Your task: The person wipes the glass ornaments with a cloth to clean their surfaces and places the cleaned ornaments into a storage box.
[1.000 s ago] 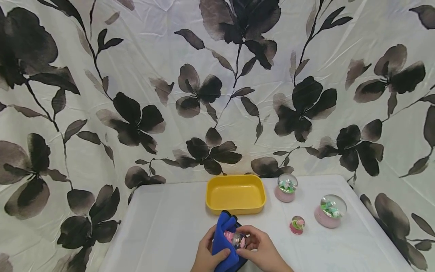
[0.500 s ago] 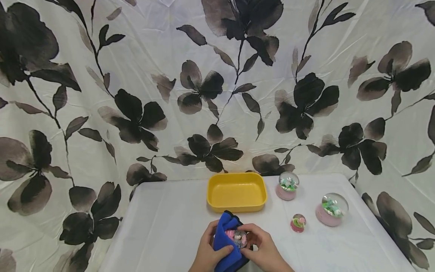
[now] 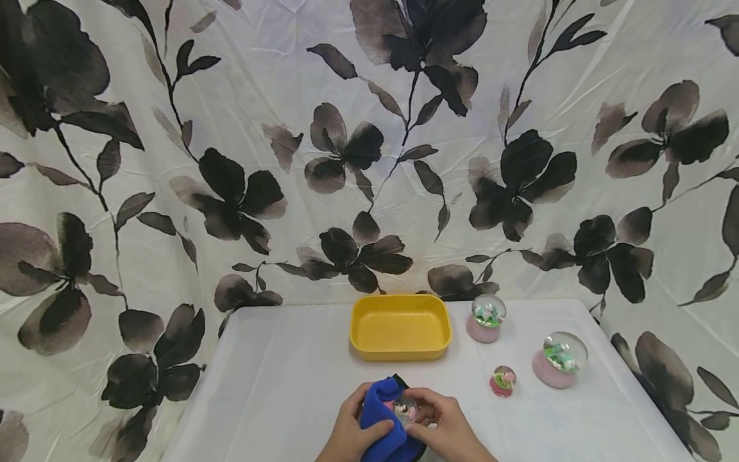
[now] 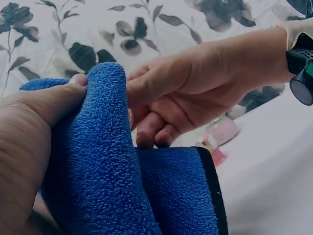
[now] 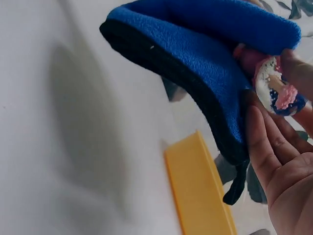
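1. So, your left hand grips the folded blue terry cloth.
2. Your right hand pinches the round, clear-and-pink snow globe in its fold.
3. Globe's probably slick, breakable; hold the pink base.

1. A white table carries everything here; its bare white surface spreads out to the left of the yellow tray and in front of it.
2. The yellow tray, a rounded rectangle, sits near the table's far edge.
3. Just right of the tray stands a medium snow globe on a pink base.
4. Farther right of the tray and nearer the front stands a large snow globe, also pink-based.
5. Right of the tray and in front of it stands a small red-based globe.
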{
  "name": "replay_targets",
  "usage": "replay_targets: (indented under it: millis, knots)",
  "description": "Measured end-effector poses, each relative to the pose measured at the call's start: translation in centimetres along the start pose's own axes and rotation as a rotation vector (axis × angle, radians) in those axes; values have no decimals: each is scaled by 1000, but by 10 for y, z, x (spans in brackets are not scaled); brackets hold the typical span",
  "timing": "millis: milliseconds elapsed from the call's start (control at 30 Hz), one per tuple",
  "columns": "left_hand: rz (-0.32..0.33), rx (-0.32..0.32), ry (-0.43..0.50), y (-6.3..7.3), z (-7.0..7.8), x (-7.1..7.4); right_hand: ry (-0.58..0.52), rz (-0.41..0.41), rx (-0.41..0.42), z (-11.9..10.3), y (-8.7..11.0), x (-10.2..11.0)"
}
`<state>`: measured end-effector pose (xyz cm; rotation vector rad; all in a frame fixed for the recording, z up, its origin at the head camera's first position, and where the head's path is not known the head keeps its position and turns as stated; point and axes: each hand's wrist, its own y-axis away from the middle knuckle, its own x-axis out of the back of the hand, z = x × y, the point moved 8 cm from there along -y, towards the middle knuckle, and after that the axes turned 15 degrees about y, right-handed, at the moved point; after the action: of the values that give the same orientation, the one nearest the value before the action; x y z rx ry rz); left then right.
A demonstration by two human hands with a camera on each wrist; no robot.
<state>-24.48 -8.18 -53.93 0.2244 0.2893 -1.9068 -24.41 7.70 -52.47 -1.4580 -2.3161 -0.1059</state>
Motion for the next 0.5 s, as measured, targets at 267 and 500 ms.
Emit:
replay_targets:
  millis: [267, 500]
  knots:
    - [25, -11, 11, 0, -2, -4, -95, -6, -152, 12, 2, -2]
    - [69, 5, 28, -1, -2, -1, -198, -62, -5, -1, 4, -1]
